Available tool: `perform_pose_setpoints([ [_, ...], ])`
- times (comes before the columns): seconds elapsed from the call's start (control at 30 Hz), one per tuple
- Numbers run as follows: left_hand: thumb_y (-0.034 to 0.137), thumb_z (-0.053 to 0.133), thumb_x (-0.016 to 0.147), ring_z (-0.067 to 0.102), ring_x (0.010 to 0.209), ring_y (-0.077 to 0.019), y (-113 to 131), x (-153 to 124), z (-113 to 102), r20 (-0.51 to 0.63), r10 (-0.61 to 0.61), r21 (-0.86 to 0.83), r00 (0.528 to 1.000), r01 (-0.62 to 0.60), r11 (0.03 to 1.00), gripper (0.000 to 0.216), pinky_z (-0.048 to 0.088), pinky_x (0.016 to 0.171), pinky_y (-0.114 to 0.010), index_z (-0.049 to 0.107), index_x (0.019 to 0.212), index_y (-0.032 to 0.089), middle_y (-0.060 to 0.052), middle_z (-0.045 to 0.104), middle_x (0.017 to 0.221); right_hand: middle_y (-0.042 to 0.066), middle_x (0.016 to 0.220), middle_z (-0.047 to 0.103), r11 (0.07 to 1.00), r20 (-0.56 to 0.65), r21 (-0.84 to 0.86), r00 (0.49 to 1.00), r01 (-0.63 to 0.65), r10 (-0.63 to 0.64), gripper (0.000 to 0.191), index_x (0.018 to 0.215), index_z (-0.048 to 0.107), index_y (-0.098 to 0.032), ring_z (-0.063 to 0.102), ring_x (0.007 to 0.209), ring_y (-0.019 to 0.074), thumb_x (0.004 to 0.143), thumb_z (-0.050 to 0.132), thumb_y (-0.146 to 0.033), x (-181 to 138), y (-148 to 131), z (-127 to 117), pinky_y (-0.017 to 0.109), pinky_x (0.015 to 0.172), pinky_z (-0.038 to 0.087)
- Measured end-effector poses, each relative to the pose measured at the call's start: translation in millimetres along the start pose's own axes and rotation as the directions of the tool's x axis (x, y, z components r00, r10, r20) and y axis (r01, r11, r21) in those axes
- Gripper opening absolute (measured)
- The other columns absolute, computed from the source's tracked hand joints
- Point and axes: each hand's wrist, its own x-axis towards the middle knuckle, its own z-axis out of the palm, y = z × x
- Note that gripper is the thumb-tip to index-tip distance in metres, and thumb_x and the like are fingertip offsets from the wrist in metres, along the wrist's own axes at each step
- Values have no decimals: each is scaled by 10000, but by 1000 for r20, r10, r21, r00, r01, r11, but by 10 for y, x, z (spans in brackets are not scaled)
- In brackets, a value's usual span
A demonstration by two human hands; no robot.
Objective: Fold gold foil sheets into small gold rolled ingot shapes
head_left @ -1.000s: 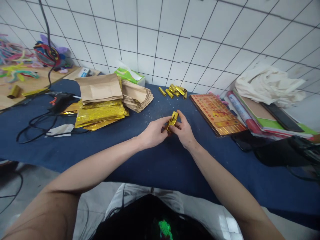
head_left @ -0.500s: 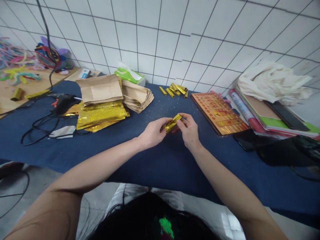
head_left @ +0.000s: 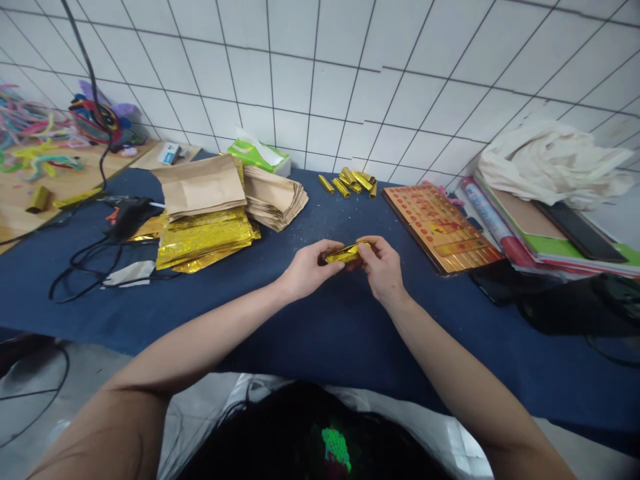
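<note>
Between my two hands is a folded strip of shiny gold foil paper [head_left: 345, 254], held just above the blue cloth. My left hand [head_left: 311, 268] pinches its left end, thumb in front. At the other end, my right hand [head_left: 383, 268] grips the foil paper between thumb and fingers. Several small gold foil rolls [head_left: 356, 180] lie in a pile beyond my hands, near the wall. To the left sits a stack of gold foil sheets [head_left: 207, 237], with brown paper sheets [head_left: 203, 187] on top and a second brown bundle [head_left: 276, 198] beside it.
A hot glue gun [head_left: 133, 217] with its black cord lies at the left. Behind the paper stands a green tissue pack [head_left: 263, 157]. An orange-gold printed board [head_left: 435, 223] lies at the right, near stacked folders and a white cloth bag [head_left: 550, 163]. Pipe cleaners [head_left: 43, 147] cover the wooden board.
The foil paper has turned from slanted to nearly level between my hands. Both hands keep their hold on it, and the whole view has shifted slightly.
</note>
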Motion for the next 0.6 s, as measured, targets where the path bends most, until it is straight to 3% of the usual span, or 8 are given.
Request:
perform_pose_setpoints([
  [0.23,297,613,741,508,548,-75,10,23,-18,-28,-103,-114,994,99,988,298,420,533,-204,642,975,115,-10,633,692,-41,648,592,999,61,21,998,25,-26,219,778,542,-196,571,467,102,724,667,-368,-17,53,-47,265,478,497],
  [0.6,276,625,712,490,464,-56,17,-7,14,-86,-165,-247,983,139,959,232,416,461,-195,634,881,118,7,611,671,-14,690,635,1000,135,-15,991,-17,19,170,843,604,-187,611,524,130,738,639,-316,-102,61,-6,298,516,525],
])
